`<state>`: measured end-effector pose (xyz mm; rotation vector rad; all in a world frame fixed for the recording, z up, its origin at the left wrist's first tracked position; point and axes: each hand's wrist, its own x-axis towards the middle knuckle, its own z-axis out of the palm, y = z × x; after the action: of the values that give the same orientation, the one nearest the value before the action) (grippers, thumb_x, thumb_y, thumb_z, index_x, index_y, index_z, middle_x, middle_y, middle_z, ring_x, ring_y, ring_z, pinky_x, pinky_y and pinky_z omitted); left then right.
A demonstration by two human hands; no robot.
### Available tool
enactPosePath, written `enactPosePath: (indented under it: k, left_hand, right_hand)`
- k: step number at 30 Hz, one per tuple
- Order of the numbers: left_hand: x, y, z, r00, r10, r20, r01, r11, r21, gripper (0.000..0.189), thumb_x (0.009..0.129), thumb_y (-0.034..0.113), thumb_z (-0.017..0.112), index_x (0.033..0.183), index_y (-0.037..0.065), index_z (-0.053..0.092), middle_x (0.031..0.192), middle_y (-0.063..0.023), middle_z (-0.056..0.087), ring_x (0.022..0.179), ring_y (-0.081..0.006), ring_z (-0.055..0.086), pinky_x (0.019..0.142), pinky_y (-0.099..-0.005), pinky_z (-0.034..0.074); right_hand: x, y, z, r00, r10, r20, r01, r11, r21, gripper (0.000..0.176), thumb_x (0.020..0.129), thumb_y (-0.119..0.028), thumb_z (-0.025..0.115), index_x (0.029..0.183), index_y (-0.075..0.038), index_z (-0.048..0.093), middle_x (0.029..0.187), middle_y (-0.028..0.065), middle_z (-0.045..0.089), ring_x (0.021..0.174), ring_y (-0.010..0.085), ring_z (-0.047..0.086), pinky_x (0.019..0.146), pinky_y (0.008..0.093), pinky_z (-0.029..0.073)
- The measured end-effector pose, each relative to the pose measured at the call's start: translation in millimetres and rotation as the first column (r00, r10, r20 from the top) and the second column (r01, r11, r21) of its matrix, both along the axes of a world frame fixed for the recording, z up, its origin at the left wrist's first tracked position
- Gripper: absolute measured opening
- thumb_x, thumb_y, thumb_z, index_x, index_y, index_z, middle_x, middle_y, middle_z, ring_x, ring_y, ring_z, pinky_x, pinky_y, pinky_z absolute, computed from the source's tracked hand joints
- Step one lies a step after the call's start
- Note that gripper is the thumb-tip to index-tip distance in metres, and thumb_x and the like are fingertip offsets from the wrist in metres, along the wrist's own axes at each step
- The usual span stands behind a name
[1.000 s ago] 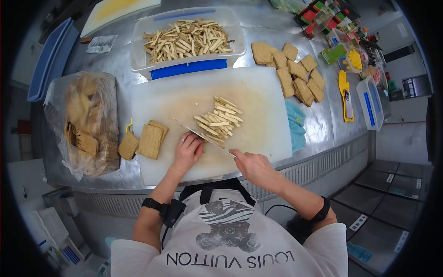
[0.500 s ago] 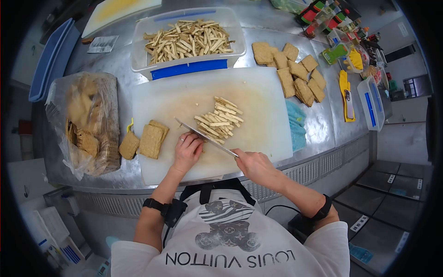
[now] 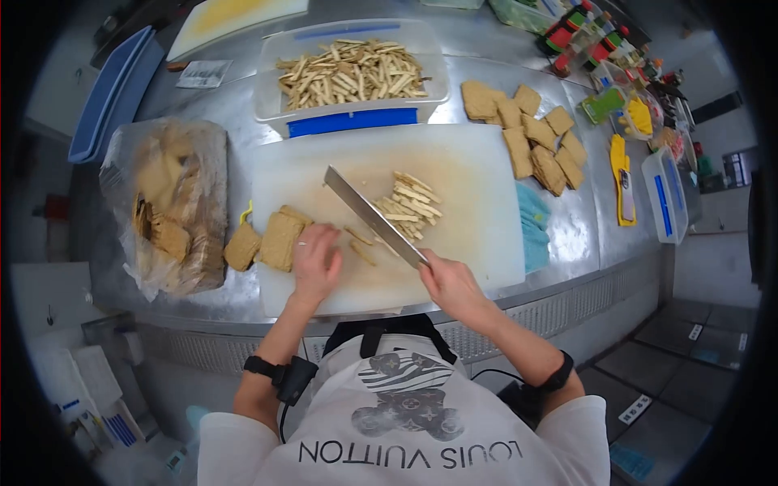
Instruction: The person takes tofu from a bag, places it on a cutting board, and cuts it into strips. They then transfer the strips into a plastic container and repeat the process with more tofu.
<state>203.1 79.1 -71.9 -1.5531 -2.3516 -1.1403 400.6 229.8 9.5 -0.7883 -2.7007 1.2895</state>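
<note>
My right hand [image 3: 455,289] is closed round the handle of a cleaver [image 3: 371,213]. Its blade slants up and to the left over the white cutting board [image 3: 478,243]. Beside the blade lies a heap of cut dried tofu strips [image 3: 413,201], with a few loose strips [image 3: 359,249] to its left. My left hand [image 3: 316,261], its thumb apart from the fingers, is at the right edge of a brown dried tofu slab [image 3: 281,241] and seems to touch it. Another slab [image 3: 242,246] lies at the board's left edge.
Behind the board stands a clear tub [image 3: 271,89] full of cut strips [image 3: 356,74]. A plastic bag of slabs [image 3: 166,211] is on the left. More slabs [image 3: 519,150], a teal cloth [image 3: 532,223] and a yellow glove [image 3: 619,174] lie to the right.
My left hand has moved left from the cut strips to the slabs. The cleaver has lifted away from the left hand and shifted right. The whole view has shifted slightly.
</note>
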Motion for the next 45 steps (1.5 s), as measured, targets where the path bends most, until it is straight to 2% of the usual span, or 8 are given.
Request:
enactPosePath:
  k: [4, 16, 28, 31, 34, 37, 39, 45]
  left_hand:
    - [-29.2, -30.6, 2.2, 0.888, 0.430, -0.163, -0.459, 0.850, -0.261, 0.058, 0.064, 0.017, 0.069, 0.116, 0.003, 0.048, 0.113, -0.0166, 0.052, 0.106, -0.0347, 0.048, 0.093, -0.0446, 0.035]
    - [10.1, -15.4, -9.1, 0.984, 0.151, 0.097, -0.123, 0.959, -0.255, 0.067, 0.058, 0.021, 0.077, 0.115, 0.003, 0.047, 0.111, -0.0161, 0.053, 0.100, -0.0332, 0.050, 0.084, -0.0439, 0.038]
    - [29.5, 4.2, -5.7, 0.999, 0.029, -0.028, -0.034, 0.985, -0.169, 0.049, 0.065, 0.029, 0.075, 0.105, 0.006, 0.056, 0.114, -0.0141, 0.052, 0.101, -0.0289, 0.049, 0.085, -0.0405, 0.038]
    - [27.0, -5.3, -3.8, 0.993, 0.108, 0.045, -0.100, 0.983, -0.153, 0.049, 0.066, 0.029, 0.075, 0.105, 0.006, 0.057, 0.107, -0.0120, 0.053, 0.094, -0.0281, 0.051, 0.083, -0.0396, 0.038]
    - [21.3, -6.7, 2.5, 0.915, 0.253, 0.315, -0.165, 0.946, -0.279, 0.047, 0.067, 0.026, 0.075, 0.105, 0.005, 0.055, 0.099, -0.0119, 0.053, 0.090, -0.0283, 0.050, 0.080, -0.0392, 0.039]
    - [13.1, -5.0, 9.7, 0.976, 0.150, 0.160, -0.087, 0.936, -0.341, 0.041, 0.068, 0.018, 0.074, 0.100, 0.004, 0.052, 0.096, -0.0137, 0.052, 0.088, -0.0288, 0.051, 0.075, -0.0390, 0.041]
    - [11.8, -2.1, 10.6, 0.936, 0.121, 0.330, -0.040, 0.970, -0.242, 0.034, 0.069, 0.011, 0.072, 0.094, 0.004, 0.049, 0.090, -0.0135, 0.053, 0.081, -0.0273, 0.053, 0.070, -0.0362, 0.043]
    - [10.0, -2.0, -2.4, 0.506, 0.091, 0.857, 0.014, 0.993, -0.114, 0.026, 0.073, -0.001, 0.066, 0.088, 0.003, 0.045, 0.073, -0.0098, 0.054, 0.065, -0.0228, 0.055, 0.062, -0.0288, 0.045]
  right_hand:
    - [18.2, -3.7, 0.9, 0.985, 0.132, 0.114, -0.123, 0.989, -0.078, 0.019, 0.087, -0.010, 0.050, 0.104, -0.002, 0.051, 0.066, 0.0213, 0.058, 0.063, 0.0412, 0.057, 0.058, 0.0479, 0.044]
    - [16.3, 12.8, -3.4, 0.991, 0.031, 0.128, -0.029, 0.999, -0.012, 0.020, 0.087, -0.010, 0.049, 0.105, -0.003, 0.052, 0.066, 0.0219, 0.058, 0.062, 0.0405, 0.057, 0.056, 0.0476, 0.045]
    - [-18.9, -3.7, -19.6, 0.996, 0.080, 0.049, -0.086, 0.986, 0.144, 0.023, 0.086, -0.011, 0.050, 0.109, -0.005, 0.050, 0.065, 0.0188, 0.059, 0.061, 0.0395, 0.058, 0.055, 0.0480, 0.046]
    - [-18.5, 1.0, -23.3, 0.994, 0.078, 0.071, -0.087, 0.985, 0.147, 0.022, 0.087, -0.012, 0.050, 0.108, -0.005, 0.049, 0.066, 0.0191, 0.060, 0.062, 0.0398, 0.058, 0.056, 0.0485, 0.046]
    - [-19.4, 0.6, -22.0, 0.994, 0.058, 0.093, -0.070, 0.988, 0.140, 0.023, 0.086, -0.009, 0.051, 0.109, -0.003, 0.050, 0.066, 0.0209, 0.058, 0.062, 0.0402, 0.057, 0.056, 0.0480, 0.045]
    - [-19.5, 1.2, -22.0, 0.995, 0.056, 0.078, -0.066, 0.989, 0.136, 0.022, 0.086, -0.009, 0.051, 0.107, -0.002, 0.050, 0.066, 0.0215, 0.058, 0.061, 0.0407, 0.057, 0.056, 0.0483, 0.045]
    - [-19.6, 1.9, -20.3, 0.994, 0.046, 0.098, -0.059, 0.989, 0.137, 0.021, 0.087, -0.012, 0.050, 0.106, -0.004, 0.050, 0.067, 0.0206, 0.060, 0.062, 0.0406, 0.058, 0.057, 0.0491, 0.045]
    - [-18.8, 3.4, -23.2, 0.994, 0.042, 0.106, -0.057, 0.987, 0.148, 0.020, 0.088, -0.013, 0.049, 0.105, -0.004, 0.050, 0.068, 0.0204, 0.061, 0.063, 0.0407, 0.058, 0.057, 0.0493, 0.046]
